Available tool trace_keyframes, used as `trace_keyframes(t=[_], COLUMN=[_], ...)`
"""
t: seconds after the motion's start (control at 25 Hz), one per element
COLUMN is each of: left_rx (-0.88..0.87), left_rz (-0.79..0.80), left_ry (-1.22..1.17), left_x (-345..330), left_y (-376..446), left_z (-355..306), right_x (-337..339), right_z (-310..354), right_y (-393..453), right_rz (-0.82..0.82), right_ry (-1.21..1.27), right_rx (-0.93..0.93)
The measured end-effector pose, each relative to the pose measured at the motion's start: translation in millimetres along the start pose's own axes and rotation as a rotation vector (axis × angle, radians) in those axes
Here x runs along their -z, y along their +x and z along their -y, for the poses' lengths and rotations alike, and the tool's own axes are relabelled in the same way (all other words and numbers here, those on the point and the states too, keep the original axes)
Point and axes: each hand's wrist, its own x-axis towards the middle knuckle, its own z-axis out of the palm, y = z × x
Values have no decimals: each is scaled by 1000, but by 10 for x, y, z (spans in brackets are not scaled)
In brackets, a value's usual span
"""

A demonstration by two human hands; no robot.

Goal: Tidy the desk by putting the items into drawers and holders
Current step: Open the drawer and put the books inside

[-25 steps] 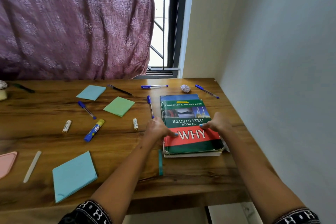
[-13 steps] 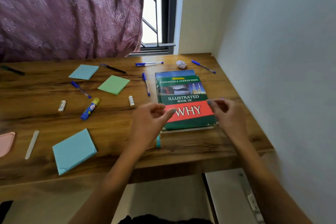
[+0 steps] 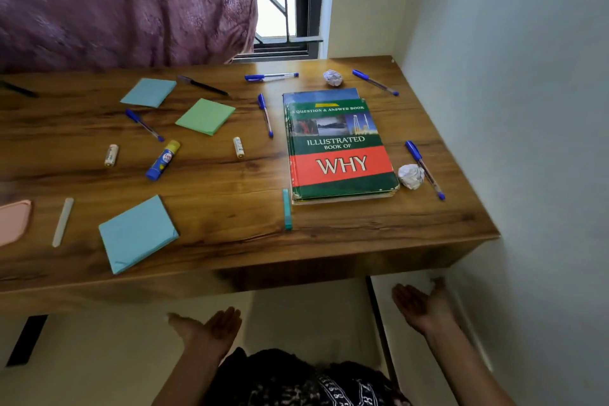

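Books (image 3: 339, 150) lie stacked near the counter's (image 3: 230, 208) right edge, the green one on top. A crumpled paper ball (image 3: 411, 176) and a blue pen (image 3: 424, 169) sit just beside them, by that edge. Pens, sticky pads and a glue stick (image 3: 163, 160) are spread toward the left. Below the front edge, the left hand (image 3: 211, 328) and right hand (image 3: 420, 305) are palm up, each grip apart, holding nothing.

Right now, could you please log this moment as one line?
left hand: open, empty | right hand: open, empty | both below brown wooden desk | green-and-red hardcover book: on desk
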Motion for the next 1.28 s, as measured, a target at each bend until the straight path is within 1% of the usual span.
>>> trace_keyframes(t=[0.12, 0.24, 0.36, 0.88, 1.0, 1.28], left_rx=[-46, -68, -93, -129, -125, -98], left_rz=[79, 157, 176, 163, 165, 161], left_ry=[-80, -188, -303, -258, -281, -213], left_x=[-198, -232, -181, -16, 181, 828], left_y=[101, 155, 254, 257, 208, 20], left_z=[69, 89, -29, -9, 50, 209], right_x=[-199, -246, -264, -114, 77, 680], right_z=[54, 6, -69, -160, -241, -475], right_y=[95, 149, 166, 171, 82, -152], right_rz=[65, 134, 166, 202, 199, 173], right_ry=[55, 165, 218, 276, 268, 245], right_rx=[7, 20, 33, 65, 70, 78])
